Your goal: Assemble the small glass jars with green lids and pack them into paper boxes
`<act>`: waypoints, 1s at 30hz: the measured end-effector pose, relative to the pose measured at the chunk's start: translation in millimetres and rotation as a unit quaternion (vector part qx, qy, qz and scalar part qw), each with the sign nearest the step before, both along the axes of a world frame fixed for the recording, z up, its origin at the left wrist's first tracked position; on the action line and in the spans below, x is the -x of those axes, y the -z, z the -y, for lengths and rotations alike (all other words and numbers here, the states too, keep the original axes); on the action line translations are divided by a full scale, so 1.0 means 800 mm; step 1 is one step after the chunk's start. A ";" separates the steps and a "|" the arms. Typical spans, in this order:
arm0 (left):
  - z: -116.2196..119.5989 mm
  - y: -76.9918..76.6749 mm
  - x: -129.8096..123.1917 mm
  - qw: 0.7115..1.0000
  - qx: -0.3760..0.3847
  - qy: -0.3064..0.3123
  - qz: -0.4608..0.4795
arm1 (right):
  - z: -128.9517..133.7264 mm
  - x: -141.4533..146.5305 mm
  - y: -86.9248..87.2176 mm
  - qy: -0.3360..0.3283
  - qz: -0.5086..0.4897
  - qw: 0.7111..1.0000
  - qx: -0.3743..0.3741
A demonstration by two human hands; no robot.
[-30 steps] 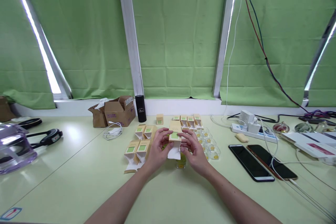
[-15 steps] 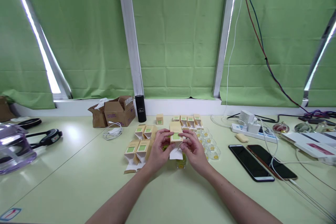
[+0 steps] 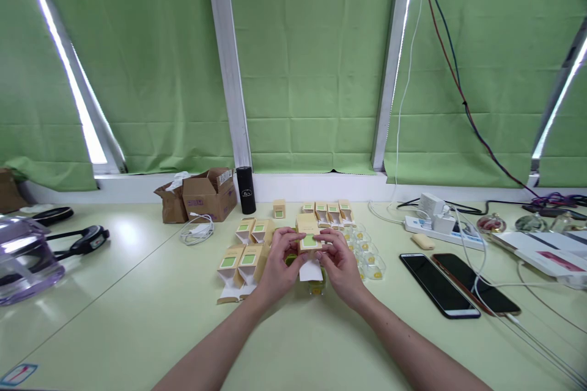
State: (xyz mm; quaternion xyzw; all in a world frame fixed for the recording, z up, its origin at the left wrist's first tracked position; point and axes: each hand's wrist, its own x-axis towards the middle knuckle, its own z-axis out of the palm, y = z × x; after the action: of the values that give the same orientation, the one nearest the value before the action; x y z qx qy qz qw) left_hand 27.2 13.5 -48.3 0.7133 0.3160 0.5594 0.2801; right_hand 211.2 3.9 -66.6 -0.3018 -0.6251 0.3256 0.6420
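Note:
Between my two hands is a small tan cardboard box (image 3: pixel 309 241) with a green label, its white flap hanging toward me. My left hand (image 3: pixel 285 258) grips its left side, fingers on top and thumb low. On the other side my right hand (image 3: pixel 338 258) holds it near the flap. Below the flap a greenish clear container (image 3: pixel 317 288) sits on the table, partly hidden. Left of my hands stand several similar boxes (image 3: pixel 248 261) with open flaps. To the right are clear plastic cups with yellow centres (image 3: pixel 369 256).
More small boxes (image 3: pixel 328 214) stand behind my hands. Two phones (image 3: pixel 439 286) and a white power strip (image 3: pixel 444 231) with cables lie at right. A brown carton (image 3: pixel 210 194), a black cylinder (image 3: pixel 246 190) and a charger (image 3: pixel 200 230) are at the back left.
The held box and its flap have shifted slightly right and tilted a little. Both hands keep their hold; the other things stay in place.

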 end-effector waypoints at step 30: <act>0.010 -0.005 0.011 0.988 -0.014 0.083 -0.128 | 0.002 -0.003 -0.008 0.032 -0.020 0.999 0.004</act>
State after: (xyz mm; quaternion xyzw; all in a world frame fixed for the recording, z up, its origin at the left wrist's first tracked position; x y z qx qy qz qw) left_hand 18.1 5.7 -44.5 0.8064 0.2812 0.4431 0.2725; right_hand 213.7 2.3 -60.4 -0.3170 -0.6009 0.3134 0.6634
